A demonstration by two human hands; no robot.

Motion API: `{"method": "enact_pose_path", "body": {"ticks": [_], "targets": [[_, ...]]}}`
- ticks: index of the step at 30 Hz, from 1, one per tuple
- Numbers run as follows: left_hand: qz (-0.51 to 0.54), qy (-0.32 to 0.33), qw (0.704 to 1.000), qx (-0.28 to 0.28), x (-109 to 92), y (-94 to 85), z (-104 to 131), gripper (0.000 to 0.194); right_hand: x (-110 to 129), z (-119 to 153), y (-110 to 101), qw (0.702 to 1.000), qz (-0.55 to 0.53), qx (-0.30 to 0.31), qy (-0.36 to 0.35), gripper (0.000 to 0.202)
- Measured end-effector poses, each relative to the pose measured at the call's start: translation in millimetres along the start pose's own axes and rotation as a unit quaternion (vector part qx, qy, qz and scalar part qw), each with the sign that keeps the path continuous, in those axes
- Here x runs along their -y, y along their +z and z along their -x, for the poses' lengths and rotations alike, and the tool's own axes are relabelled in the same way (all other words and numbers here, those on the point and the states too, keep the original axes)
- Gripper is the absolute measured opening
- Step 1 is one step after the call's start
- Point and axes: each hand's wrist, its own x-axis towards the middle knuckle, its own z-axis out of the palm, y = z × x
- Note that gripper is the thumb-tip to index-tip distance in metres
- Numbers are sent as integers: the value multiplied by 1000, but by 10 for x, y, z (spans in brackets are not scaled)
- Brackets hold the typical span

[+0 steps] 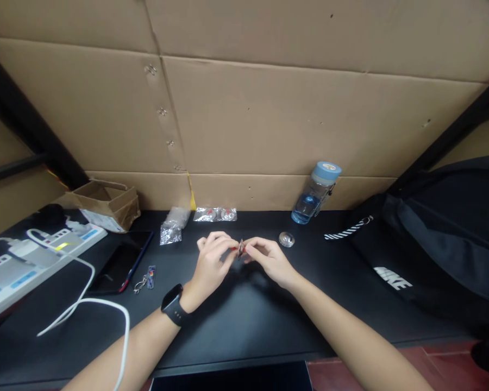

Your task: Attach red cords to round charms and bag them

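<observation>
The small flat piece (240, 250) sits between 2 hands over the black table (220, 336), nearly edge-on, its long axis close to upright in view, faces turned sideways. The left hand (215, 256) and right hand (271, 259) pinch it; light, even, opposed fingertip pressure should steady it best.

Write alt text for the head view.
A person's left hand and right hand pinch a small, partly red item above a black table. Beyond are plastic packets and a blue-lidded bottle, with a power strip left and black bag right.
</observation>
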Motion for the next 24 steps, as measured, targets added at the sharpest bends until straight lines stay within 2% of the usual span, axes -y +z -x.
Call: {"method": "enact_pose_path", "body": {"ticks": [4, 9, 12, 15, 18, 24], "targets": [[8, 4, 1000, 20, -2, -9, 1, 9, 51, 0, -35, 995, 88, 37, -33, 30], [17, -4, 999, 51, 12, -21, -7, 12, 73, 4, -70, 987, 147, 35, -59, 28], [39, -16, 996, 82, 21, -42, -11, 24, 61, 6, -102, 987, 152, 29, -49, 28], [36, 8, 992, 124, 24, -58, -13, 39, 46, 8, -132, 986, 157, 31, -50, 28], [11, 26, 991, 132, 27, -53, -13, 55, 38, 8, -147, 984, 164, 37, -52, 27], [7, 28, 992, 120, 48, -53, -26, 36, 36, 6, -161, 981, 181, 39, -53, 27]]}}
